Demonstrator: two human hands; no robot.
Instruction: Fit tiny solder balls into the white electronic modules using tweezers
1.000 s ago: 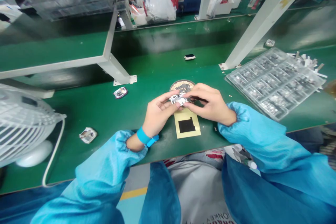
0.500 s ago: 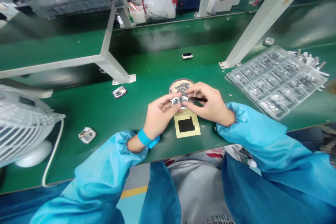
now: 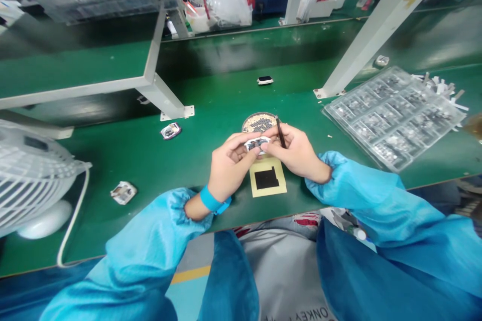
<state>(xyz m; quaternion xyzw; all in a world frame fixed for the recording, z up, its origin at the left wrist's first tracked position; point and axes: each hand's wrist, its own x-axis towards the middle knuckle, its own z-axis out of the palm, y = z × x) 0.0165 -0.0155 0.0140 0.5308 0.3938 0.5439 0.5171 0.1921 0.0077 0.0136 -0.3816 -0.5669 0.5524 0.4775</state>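
Observation:
My left hand [image 3: 233, 163] pinches a small white-and-dark electronic part [image 3: 258, 144] between thumb and fingers. The fingertips of my right hand [image 3: 295, 153] touch its other end. That hand also holds slim black tweezers [image 3: 280, 131], which stand tilted upward. Just behind my hands lies a round dish of small dark pieces [image 3: 259, 122], partly hidden by my fingers. Below them, a beige pad with a black square [image 3: 266, 183] rests on the green bench mat [image 3: 211, 110]. A blue band circles my left wrist.
A clear plastic tray of small parts [image 3: 391, 118] lies to the right, and a white fan [image 3: 32, 180] stands at left. Loose pieces [image 3: 123, 192] and a small black item [image 3: 265, 80] lie on the mat. White shelf supports [image 3: 160, 95] rise behind.
My right hand has drawn back slightly toward me, and the tweezers have swung from nearly level to tilted upward. The small part stays between my hands.

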